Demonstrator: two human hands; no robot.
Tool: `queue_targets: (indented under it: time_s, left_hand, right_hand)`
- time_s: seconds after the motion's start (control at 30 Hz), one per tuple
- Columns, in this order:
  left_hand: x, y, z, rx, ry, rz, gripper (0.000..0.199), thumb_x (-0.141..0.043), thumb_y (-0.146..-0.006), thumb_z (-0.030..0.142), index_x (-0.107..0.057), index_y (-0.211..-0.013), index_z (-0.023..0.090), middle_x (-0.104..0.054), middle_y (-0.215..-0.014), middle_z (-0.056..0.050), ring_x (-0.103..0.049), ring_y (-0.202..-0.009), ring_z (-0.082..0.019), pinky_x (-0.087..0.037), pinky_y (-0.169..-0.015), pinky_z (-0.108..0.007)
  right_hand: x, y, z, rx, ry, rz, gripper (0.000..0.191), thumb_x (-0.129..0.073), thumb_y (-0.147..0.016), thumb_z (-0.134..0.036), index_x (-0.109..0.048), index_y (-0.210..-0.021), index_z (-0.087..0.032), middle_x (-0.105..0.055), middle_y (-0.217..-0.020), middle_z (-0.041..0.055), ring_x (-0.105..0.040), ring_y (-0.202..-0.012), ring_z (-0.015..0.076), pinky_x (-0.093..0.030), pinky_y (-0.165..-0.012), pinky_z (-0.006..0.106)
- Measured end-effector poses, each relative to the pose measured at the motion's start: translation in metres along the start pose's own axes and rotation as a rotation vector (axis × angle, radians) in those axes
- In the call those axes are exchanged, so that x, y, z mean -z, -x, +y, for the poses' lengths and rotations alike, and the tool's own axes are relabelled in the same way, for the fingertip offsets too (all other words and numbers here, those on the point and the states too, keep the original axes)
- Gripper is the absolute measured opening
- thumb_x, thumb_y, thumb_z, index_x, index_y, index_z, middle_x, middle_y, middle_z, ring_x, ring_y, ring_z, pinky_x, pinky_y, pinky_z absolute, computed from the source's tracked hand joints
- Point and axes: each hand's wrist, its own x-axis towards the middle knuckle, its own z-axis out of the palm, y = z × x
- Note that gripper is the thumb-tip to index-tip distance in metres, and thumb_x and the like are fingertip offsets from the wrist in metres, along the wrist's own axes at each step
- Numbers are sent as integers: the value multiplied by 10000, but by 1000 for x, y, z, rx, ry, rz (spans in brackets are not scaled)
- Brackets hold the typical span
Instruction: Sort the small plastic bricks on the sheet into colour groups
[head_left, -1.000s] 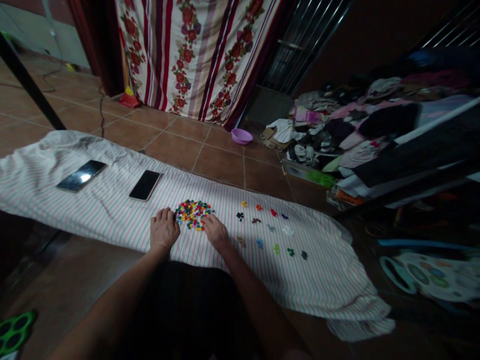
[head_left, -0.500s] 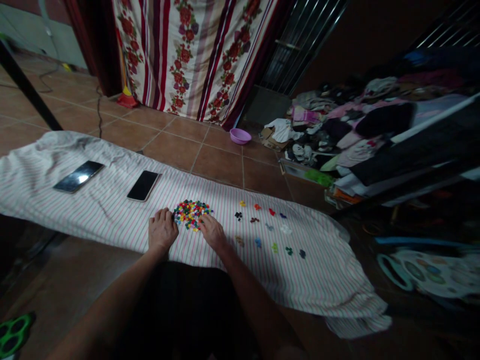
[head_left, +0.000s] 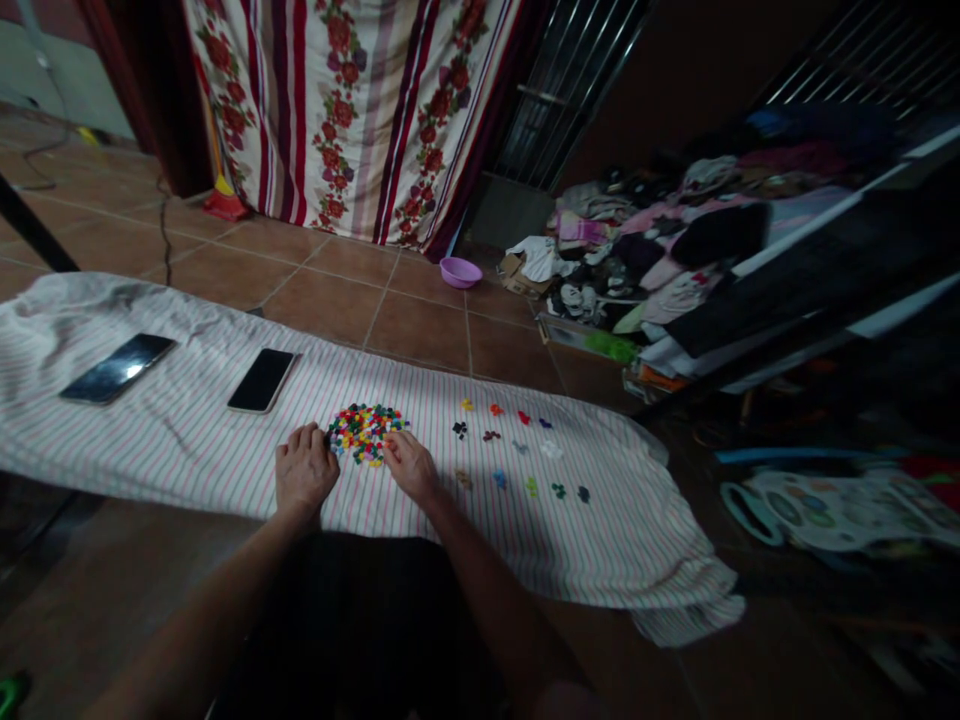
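Note:
A pile of small multicoloured bead-like pieces (head_left: 365,432) lies on a striped cloth (head_left: 360,505). My left hand (head_left: 306,468) rests on the cloth at the pile's left edge, palm down, with loosely bent fingers and nothing visible in it. At the pile's right edge is my right hand (head_left: 411,468), thumb and fingers pinched together; whatever is between them is too small to make out. To its right, little groups sorted by colour sit in rough rows, among them yellow pieces (head_left: 466,405), black pieces (head_left: 460,430), white pieces (head_left: 552,450) and dark green pieces (head_left: 559,491).
Two dark-screened phones, a left phone (head_left: 118,369) and a nearer phone (head_left: 262,380), lie on the cloth left of the pile. Beyond on the tiled floor stand a purple basin (head_left: 460,272) and a heap of clothes (head_left: 637,240). A floral curtain (head_left: 360,120) hangs behind.
The whole view has shifted, so the cloth and hands appear farther left. My right hand has drawn back slightly from the pile to its right edge. My left hand stays beside the pile.

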Motion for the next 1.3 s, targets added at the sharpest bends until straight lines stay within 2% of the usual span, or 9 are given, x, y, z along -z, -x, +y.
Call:
queue_targets:
  time_s: [0.23,0.47,0.67,1.07,1.17,1.3]
  left_hand:
    - [-1,1,-2,-13,-10,8,277,-416,-829,220,-563,-1048,134,-579,-1224,-164,-505,-1098,-309,-378,-825,-444]
    - [-1,1,-1,-15,-28,18,265,-419,-828,220,-563,-1039,149,-591,-1198,-154,-508,-1092,-303,-371,-826,-434]
    - [-1,0,0,-20,-54,19,238,-404,-841,225,-542,-1019,150,-592,-1201,-140,-517,-1079,-298,-367,-814,-426]
    - [-2,0,-1,-24,-70,28,239,-418,-837,223,-541,-1026,145,-593,-1208,-139,-522,-1077,-293,-366,-813,-421]
    - [-2,0,-1,-17,-67,16,249,-422,-836,229,-544,-1034,140,-589,-1222,-141,-521,-1086,-296,-367,-816,-423]
    - [0,0,0,-20,-74,1,259,-421,-837,228,-547,-1041,130,-585,-1236,-146,-519,-1097,-297,-368,-827,-426]
  right_hand:
    - [6,4,11,-54,27,41,174,-464,-919,-270,-629,-916,-213,-628,-801,28,-595,-769,152,-473,-715,244]
    - [13,10,32,-92,-21,127,242,-446,-896,-204,-661,-1008,-210,-651,-914,58,-617,-845,161,-500,-785,261]
    - [29,12,59,-137,-69,198,284,-429,-868,-175,-672,-1010,-205,-643,-932,67,-619,-841,163,-514,-751,261]
    - [73,14,134,-338,3,498,248,-454,-796,-224,-683,-874,-168,-650,-839,88,-596,-742,186,-499,-732,323]
    - [86,13,152,-416,46,505,256,-455,-754,-199,-692,-848,-167,-667,-858,96,-599,-778,199,-489,-769,338]
    - [100,9,168,-606,88,441,314,-447,-731,-173,-707,-907,-154,-690,-922,102,-612,-844,201,-475,-828,329]
